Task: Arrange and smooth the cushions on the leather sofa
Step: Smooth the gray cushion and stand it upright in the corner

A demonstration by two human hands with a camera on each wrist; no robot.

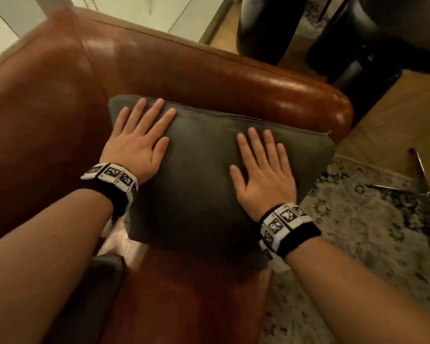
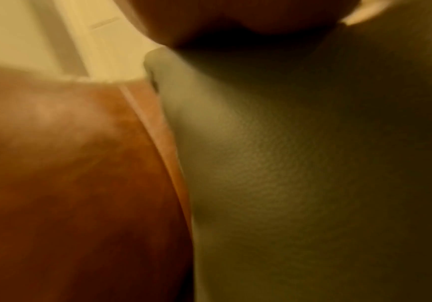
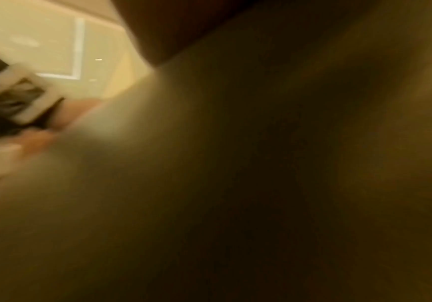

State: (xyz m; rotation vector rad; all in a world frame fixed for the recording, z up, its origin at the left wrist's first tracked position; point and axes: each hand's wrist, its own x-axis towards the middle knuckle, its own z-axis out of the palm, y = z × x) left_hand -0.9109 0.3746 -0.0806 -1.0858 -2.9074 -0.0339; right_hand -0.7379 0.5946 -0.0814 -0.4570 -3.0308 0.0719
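Note:
A dark grey-green square cushion (image 1: 199, 175) lies on the seat of the brown leather sofa (image 1: 47, 115), leaning toward the padded armrest (image 1: 233, 78). My left hand (image 1: 139, 142) lies flat on the cushion's upper left part with fingers spread and straight. My right hand (image 1: 263, 170) presses flat on its right side, fingers straight. The left wrist view shows the cushion (image 2: 300, 173) close up against the sofa leather (image 2: 67, 173). In the right wrist view, the cushion (image 3: 235, 183) is a dark blur, with my left wristband (image 3: 10, 102) at the left edge.
A black cushion or object (image 1: 94, 281) sits at the seat's near edge under my left forearm. A patterned rug (image 1: 372, 232) and wooden floor (image 1: 395, 115) lie right of the sofa. Chrome chair legs (image 1: 425, 184) and dark furniture (image 1: 358, 33) stand beyond.

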